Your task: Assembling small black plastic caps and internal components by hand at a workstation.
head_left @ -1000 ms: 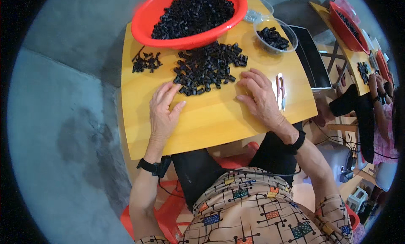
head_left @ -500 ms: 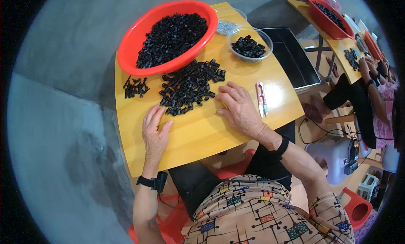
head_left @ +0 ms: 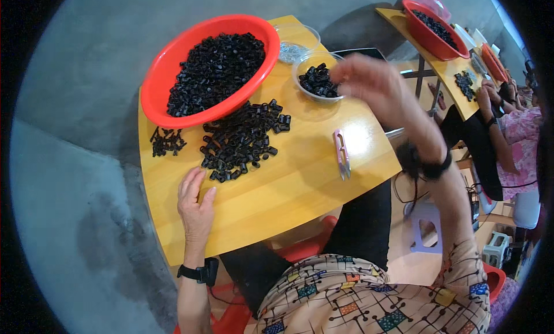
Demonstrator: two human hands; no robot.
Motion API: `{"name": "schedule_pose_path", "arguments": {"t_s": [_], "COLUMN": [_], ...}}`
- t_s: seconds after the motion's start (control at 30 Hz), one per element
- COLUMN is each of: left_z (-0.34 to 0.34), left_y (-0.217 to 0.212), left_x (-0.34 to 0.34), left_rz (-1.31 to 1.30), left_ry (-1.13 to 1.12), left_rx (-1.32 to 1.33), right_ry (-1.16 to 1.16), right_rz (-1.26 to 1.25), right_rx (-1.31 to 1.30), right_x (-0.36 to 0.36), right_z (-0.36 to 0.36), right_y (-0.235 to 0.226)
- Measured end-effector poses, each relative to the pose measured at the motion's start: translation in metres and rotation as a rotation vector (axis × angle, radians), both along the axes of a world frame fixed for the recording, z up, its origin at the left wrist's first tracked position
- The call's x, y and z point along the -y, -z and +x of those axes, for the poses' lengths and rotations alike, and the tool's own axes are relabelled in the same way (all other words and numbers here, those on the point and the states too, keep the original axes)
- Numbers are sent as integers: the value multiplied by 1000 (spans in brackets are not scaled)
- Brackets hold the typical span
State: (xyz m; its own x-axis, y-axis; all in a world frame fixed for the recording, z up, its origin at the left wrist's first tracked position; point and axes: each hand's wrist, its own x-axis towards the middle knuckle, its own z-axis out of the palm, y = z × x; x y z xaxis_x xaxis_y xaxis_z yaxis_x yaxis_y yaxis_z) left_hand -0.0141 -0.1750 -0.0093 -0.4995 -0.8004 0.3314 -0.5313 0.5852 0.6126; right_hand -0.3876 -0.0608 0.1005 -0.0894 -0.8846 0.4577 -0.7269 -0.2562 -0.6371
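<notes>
My left hand rests on the yellow table, thumb and fingers apart, beside a loose pile of small black plastic parts. In the air at the right, by the rim of a clear round bowl, hovers my right hand; its fingers are smeared by motion. Black pieces lie in that bowl, partly behind the hand. A pair of pink-handled thread snips lies on the table below. Left of the pile sits a smaller heap of thin black scraps.
A large red basin full of black parts stands tilted at the back. Behind the clear bowl is another clear container with small silvery pieces. At the far right, a person in pink sits at a second table with a red basin.
My right hand has lifted from beside the black pile and moved right and away to the clear bowl. My left hand stays by the pile. The whole view has shifted slightly.
</notes>
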Motion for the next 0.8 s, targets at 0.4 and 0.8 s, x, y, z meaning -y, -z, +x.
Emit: {"name": "schedule_pose_path", "arguments": {"t_s": [0.4,0.8], "left_z": [2,-1], "left_y": [-3,-3], "left_x": [2,5], "left_rz": [61,102], "left_ry": [-46,-11], "left_rx": [2,-16], "right_ry": [-15,-278], "right_rz": [310,420], "right_rx": [-606,-645], "right_x": [176,243], "right_z": [-70,-104], "right_y": [25,80]}}
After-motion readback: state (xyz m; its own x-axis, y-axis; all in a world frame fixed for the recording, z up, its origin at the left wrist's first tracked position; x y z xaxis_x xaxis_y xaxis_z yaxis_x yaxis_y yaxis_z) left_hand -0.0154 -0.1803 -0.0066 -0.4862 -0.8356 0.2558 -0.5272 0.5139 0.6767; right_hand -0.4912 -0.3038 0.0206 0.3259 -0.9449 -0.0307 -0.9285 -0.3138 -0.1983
